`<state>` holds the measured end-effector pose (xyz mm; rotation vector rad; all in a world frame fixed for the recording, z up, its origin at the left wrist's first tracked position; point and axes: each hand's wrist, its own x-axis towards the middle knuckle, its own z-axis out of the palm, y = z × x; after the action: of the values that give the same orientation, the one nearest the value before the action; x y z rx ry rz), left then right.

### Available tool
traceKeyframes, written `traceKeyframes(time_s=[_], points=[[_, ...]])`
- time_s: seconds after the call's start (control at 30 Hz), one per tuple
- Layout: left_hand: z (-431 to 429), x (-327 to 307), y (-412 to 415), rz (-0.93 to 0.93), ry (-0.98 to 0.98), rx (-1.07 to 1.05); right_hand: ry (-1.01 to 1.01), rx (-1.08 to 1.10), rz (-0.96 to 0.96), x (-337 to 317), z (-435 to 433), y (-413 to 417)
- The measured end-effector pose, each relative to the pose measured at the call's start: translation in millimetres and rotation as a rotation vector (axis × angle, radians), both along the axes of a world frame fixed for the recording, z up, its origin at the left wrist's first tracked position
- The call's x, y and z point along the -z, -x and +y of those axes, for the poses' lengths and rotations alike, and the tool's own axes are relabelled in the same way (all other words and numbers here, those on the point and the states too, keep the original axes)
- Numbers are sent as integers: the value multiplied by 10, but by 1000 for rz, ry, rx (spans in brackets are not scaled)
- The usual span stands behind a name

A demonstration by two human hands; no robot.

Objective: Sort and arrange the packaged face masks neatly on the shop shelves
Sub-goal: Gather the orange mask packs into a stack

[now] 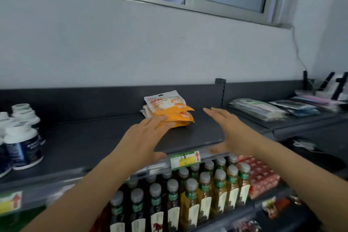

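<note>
Head view. Step in hand: squaring the stack of orange mask packs on the top shelf. Your left hand lies with straight fingers on the stack's near-left edge. Your right hand, flat and open, hovers right of the stack, apart from it. Next move, likely: bring the right palm in against the stack. The shelf also holds white-capped jars left of the stack, with flat dark packs to its right and bottles below.

Orange and white on the mask packs; dark grey on the shelf; white lids, navy labels on the jars; grey caps on the bottles.
</note>
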<state>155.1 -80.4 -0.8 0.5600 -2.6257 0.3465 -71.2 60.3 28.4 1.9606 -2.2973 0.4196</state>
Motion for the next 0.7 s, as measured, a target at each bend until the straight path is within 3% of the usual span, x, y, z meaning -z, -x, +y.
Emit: traceKeyframes(time_s=[0.3,0.7], points=[[430,119,662,178,-17,224,-1,387,-28,29,1417,439],[1369,14,2039,137,26,312,26,726,11,-39,3082,1232]])
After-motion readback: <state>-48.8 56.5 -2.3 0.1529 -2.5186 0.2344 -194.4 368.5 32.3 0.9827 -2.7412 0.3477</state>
